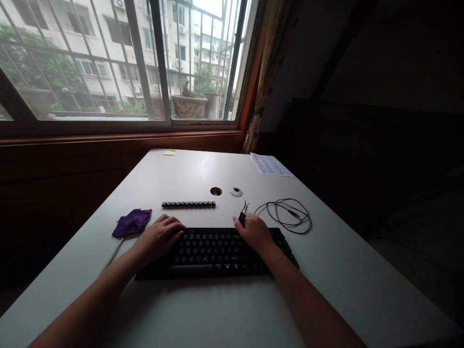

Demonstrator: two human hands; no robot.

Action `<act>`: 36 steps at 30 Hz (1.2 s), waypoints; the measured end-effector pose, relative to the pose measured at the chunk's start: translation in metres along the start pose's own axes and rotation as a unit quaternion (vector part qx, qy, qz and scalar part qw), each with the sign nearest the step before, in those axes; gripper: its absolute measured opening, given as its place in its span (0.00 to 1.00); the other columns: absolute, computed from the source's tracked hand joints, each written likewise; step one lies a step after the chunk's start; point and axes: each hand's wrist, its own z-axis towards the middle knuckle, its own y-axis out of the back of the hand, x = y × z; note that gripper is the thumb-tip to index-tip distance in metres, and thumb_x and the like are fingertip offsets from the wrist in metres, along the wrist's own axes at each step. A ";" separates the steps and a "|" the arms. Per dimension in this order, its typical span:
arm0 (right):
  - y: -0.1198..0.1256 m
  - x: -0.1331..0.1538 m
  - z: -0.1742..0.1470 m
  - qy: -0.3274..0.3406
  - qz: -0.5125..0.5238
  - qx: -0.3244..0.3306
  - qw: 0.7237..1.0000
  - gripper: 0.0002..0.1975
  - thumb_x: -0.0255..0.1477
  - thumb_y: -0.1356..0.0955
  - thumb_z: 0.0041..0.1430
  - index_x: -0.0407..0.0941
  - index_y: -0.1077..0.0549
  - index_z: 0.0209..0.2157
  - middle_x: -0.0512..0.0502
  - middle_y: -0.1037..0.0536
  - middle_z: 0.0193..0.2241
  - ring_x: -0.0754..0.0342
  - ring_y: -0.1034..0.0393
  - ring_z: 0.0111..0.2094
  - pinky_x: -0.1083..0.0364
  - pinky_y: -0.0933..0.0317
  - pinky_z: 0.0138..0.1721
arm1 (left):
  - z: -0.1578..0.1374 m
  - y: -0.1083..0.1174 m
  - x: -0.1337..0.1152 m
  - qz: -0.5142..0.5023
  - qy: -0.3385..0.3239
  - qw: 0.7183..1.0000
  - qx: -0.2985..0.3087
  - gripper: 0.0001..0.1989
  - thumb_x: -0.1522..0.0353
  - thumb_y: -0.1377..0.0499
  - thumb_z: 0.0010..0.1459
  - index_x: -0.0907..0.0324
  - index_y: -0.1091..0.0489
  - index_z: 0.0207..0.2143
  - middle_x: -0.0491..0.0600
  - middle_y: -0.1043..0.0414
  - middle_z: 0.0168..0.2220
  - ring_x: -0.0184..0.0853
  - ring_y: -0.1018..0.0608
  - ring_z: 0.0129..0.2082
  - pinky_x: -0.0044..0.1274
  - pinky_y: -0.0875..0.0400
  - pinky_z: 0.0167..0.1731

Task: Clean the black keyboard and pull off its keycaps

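A black keyboard lies on the white desk in front of me, its top row partly bare of keycaps. My left hand grips its far left corner, fingers along the back edge and thumb by the keys. Above the right part of the keyboard, my right hand is closed round a black-handled keycap puller, whose thin wire prongs point up and away from me. Behind the keyboard, a row of black keycaps is lined up on the desk.
A coiled black cable lies right of the keyboard. A purple cloth with a pale stick is at left. Farther back are a cable hole, its round cover, printed paper and a yellow note.
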 end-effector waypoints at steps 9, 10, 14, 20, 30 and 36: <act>-0.001 -0.006 0.001 -0.033 0.053 0.028 0.998 0.26 0.44 0.41 0.66 0.46 0.38 0.16 0.46 0.30 0.17 0.53 0.36 0.20 0.55 0.50 0.24 | 0.000 -0.001 -0.001 -0.003 0.004 1.000 -0.008 0.10 0.66 0.46 0.67 0.54 0.27 0.45 0.50 0.25 0.43 0.41 0.27 0.44 0.33 0.28 0.45; 0.000 -0.007 0.001 -0.048 0.080 0.024 0.995 0.27 0.45 0.41 0.65 0.46 0.39 0.16 0.47 0.31 0.16 0.53 0.36 0.19 0.55 0.50 0.23 | 0.000 -0.002 -0.001 -0.005 0.004 1.000 -0.010 0.10 0.65 0.46 0.67 0.54 0.27 0.45 0.50 0.25 0.43 0.40 0.27 0.44 0.32 0.28 0.45; 0.002 -0.010 0.002 -0.124 0.181 -0.013 0.976 0.28 0.48 0.43 0.65 0.47 0.43 0.16 0.50 0.36 0.13 0.54 0.38 0.17 0.56 0.50 0.21 | 0.000 -0.003 0.000 -0.012 0.008 1.000 -0.004 0.10 0.65 0.47 0.67 0.54 0.27 0.45 0.50 0.25 0.44 0.41 0.27 0.45 0.32 0.29 0.46; 0.003 -0.010 0.002 -0.088 0.212 -0.014 0.973 0.28 0.49 0.41 0.64 0.46 0.42 0.16 0.51 0.36 0.14 0.55 0.39 0.18 0.56 0.48 0.23 | 0.000 -0.003 0.000 -0.013 0.000 1.000 -0.009 0.10 0.66 0.47 0.67 0.54 0.26 0.45 0.50 0.25 0.43 0.41 0.27 0.44 0.32 0.28 0.45; 0.016 0.018 -0.001 -0.087 0.313 0.025 0.946 0.27 0.47 0.41 0.66 0.45 0.39 0.18 0.52 0.37 0.14 0.57 0.40 0.18 0.57 0.46 0.23 | 0.001 0.004 -0.022 -0.032 -0.009 0.997 -0.064 0.09 0.67 0.46 0.67 0.55 0.26 0.43 0.51 0.24 0.41 0.40 0.25 0.43 0.32 0.28 0.44; 0.017 0.064 0.004 0.014 0.356 0.069 0.932 0.25 0.44 0.41 0.67 0.45 0.39 0.20 0.53 0.37 0.17 0.59 0.41 0.20 0.58 0.46 0.25 | 0.006 0.010 -0.051 -0.303 0.117 0.945 -0.044 0.11 0.62 0.45 0.66 0.55 0.27 0.44 0.50 0.22 0.42 0.40 0.21 0.42 0.30 0.25 0.43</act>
